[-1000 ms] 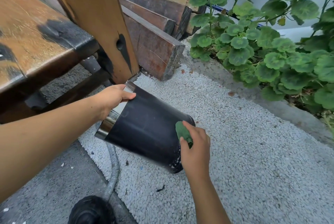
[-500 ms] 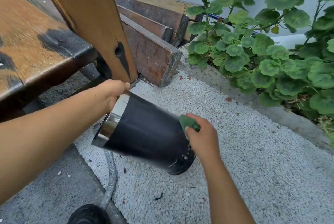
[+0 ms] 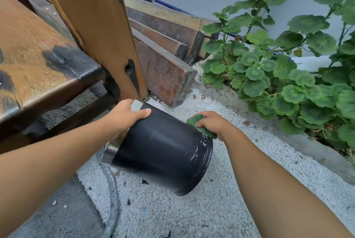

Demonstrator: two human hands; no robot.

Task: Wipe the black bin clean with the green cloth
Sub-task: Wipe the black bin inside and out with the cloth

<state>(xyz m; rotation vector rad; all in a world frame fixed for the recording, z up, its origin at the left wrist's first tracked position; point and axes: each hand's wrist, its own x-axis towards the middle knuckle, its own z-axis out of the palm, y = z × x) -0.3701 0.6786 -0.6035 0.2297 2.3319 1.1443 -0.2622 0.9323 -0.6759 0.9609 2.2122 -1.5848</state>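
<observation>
A: Black bin (image 3: 161, 151) position: tipped on its side above the white gravel (image 3: 221, 209), base pointing away and to the right, metal rim band (image 3: 111, 151) towards the person. Whether the base touches the gravel cannot be told.

B: Left hand (image 3: 124, 116) status?

A: Closed on the bin at the rim end, thumb laid along the black wall, fingers hidden behind the rim.

B: Right hand (image 3: 213, 122)?

A: Clenched around the green cloth (image 3: 199, 125), which is bunched and pressed against the upper edge of the bin near its base. White streaks show on the wall at that end.

B: Surroundings?

A: Wooden bench (image 3: 38, 68) at left, stacked timber planks (image 3: 165, 70) behind the bin, leafy plant (image 3: 278, 76) at right, grey hose (image 3: 113, 199) on the ground beneath the rim.
</observation>
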